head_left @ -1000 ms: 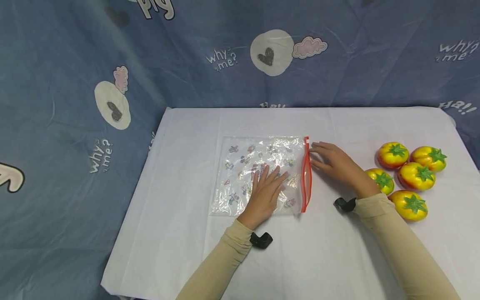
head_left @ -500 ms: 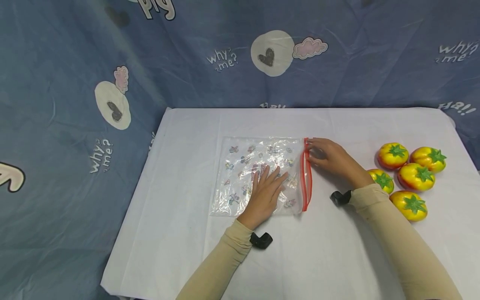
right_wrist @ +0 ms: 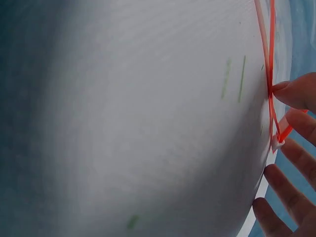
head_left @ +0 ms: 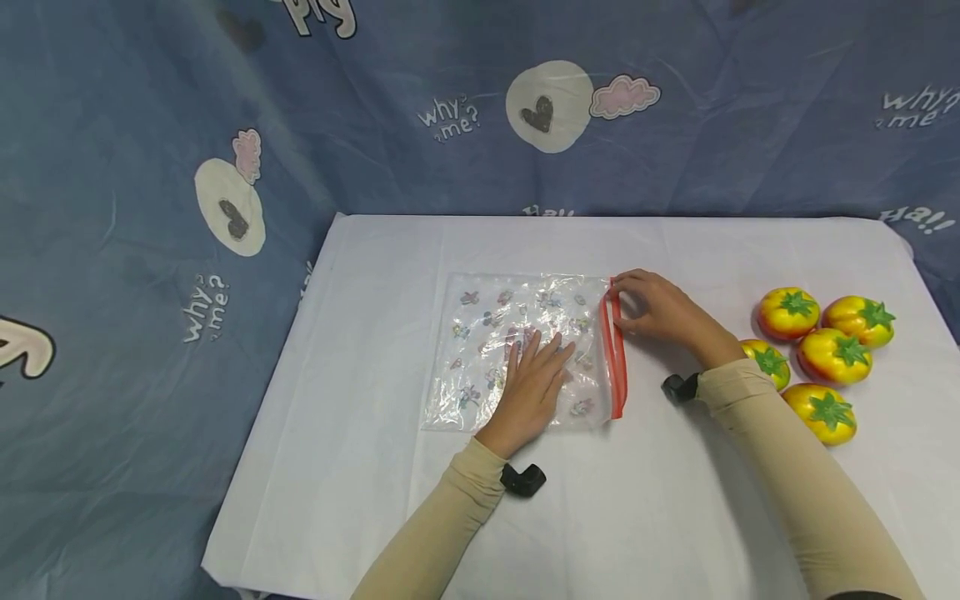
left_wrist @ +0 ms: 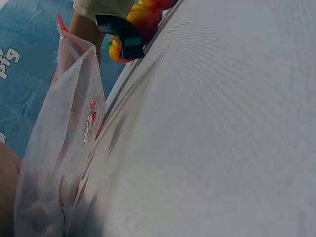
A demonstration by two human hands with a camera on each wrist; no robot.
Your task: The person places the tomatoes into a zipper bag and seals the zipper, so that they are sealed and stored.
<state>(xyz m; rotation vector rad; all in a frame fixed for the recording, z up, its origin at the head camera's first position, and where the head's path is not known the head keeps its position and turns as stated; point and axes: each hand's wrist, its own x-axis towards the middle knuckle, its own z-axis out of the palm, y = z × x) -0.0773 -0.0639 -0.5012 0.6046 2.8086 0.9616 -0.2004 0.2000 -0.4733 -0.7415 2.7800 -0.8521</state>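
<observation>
A clear zip bag [head_left: 450, 367] with small colourful prints lies flat on the white-covered table, its red zip edge [head_left: 618, 379] facing right. My left hand [head_left: 525, 396] rests on the bag with fingers spread. At the upper end of the zip edge, my right hand [head_left: 660, 310] pinches the red strip between thumb and index finger. The right wrist view shows the two red strips [right_wrist: 270, 59] slightly parted, with a small white slider [right_wrist: 277, 143] beside the index finger; the other fingers are extended. Part of the bag's opening [left_wrist: 74, 42] stands raised in the left wrist view.
Several yellow-and-red fruits [head_left: 834, 356] with green leafy tops sit grouped on the right, one partly behind the right wrist. White cloth covers the table [head_left: 337, 400]. A blue printed curtain [head_left: 420, 50] hangs behind and to the left.
My right hand has moved left and slightly away from me onto the zip edge and now pinches it. The red strips have shifted and bent a little. The left hand stays put.
</observation>
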